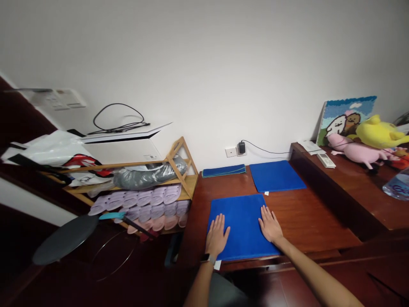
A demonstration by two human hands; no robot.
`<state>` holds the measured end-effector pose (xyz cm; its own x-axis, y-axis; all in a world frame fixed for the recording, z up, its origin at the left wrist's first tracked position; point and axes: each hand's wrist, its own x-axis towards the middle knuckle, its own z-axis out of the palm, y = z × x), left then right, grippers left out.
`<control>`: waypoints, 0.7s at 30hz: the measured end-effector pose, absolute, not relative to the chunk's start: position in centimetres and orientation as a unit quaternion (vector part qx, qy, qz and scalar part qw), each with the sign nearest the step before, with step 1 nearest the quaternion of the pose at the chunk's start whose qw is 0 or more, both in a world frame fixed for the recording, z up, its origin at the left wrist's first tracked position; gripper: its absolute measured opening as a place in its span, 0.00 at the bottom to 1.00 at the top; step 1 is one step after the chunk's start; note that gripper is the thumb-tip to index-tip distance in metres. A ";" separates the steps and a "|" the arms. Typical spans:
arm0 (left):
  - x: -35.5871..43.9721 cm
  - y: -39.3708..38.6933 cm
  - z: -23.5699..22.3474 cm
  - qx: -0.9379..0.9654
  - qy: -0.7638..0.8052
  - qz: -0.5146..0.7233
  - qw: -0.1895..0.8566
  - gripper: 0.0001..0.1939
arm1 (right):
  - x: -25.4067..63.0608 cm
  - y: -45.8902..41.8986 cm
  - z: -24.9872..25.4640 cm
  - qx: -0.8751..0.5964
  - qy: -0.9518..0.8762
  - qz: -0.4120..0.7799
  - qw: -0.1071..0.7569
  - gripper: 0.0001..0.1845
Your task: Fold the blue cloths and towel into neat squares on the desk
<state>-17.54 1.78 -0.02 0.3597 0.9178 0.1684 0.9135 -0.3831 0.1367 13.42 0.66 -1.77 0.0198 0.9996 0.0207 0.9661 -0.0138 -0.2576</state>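
Note:
A flat blue cloth point(243, 226) lies spread on the dark red wooden table point(313, 217). My left hand point(217, 235) rests palm down on its left side, fingers stretched out, with a watch at the wrist. On the cloth's right edge lies my right hand point(270, 224), also flat with fingers apart. Neither hand grips anything. Behind, to the right, is a second flat blue cloth point(276, 175) with a white tag at its near edge. A narrow folded blue cloth point(223, 171) with a greenish edge lies at the back left, near the wall.
Left of the table stands a wooden shoe rack point(182, 168) with purple and pink slippers point(140, 198). A dark round stool point(65, 239) is further left. On the higher surface at right are a remote point(326, 160), plush toys point(354, 149) and a picture point(347, 115). A charger point(242, 147) is plugged into the wall.

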 end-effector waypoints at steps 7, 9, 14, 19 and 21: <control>-25.5 -1.8 2.6 0.869 0.485 0.096 0.008 0.30 | 13.3 -0.1 0.6 -0.702 -0.700 0.075 0.107 0.36; -25.7 -3.5 3.1 0.871 0.480 0.106 0.013 0.28 | 13.4 -2.1 1.5 -0.676 -0.722 0.050 0.137 0.34; -25.9 -8.5 2.1 0.868 0.475 0.147 -0.008 0.28 | 14.9 -10.5 0.6 -0.587 -0.781 0.011 0.213 0.26; -27.2 -10.4 0.6 0.884 0.434 0.167 -0.044 0.29 | 16.8 -14.7 -1.7 -0.532 -0.815 -0.005 0.228 0.26; -27.9 -10.3 0.4 0.893 0.414 0.169 -0.046 0.28 | 17.3 -14.7 -1.4 -0.527 -0.819 -0.004 0.227 0.27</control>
<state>-27.85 -10.27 0.44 0.6000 0.7239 0.3404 0.7548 -0.6533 0.0587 17.30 -14.69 -1.40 -0.3415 0.8614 0.3760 0.8646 0.4448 -0.2336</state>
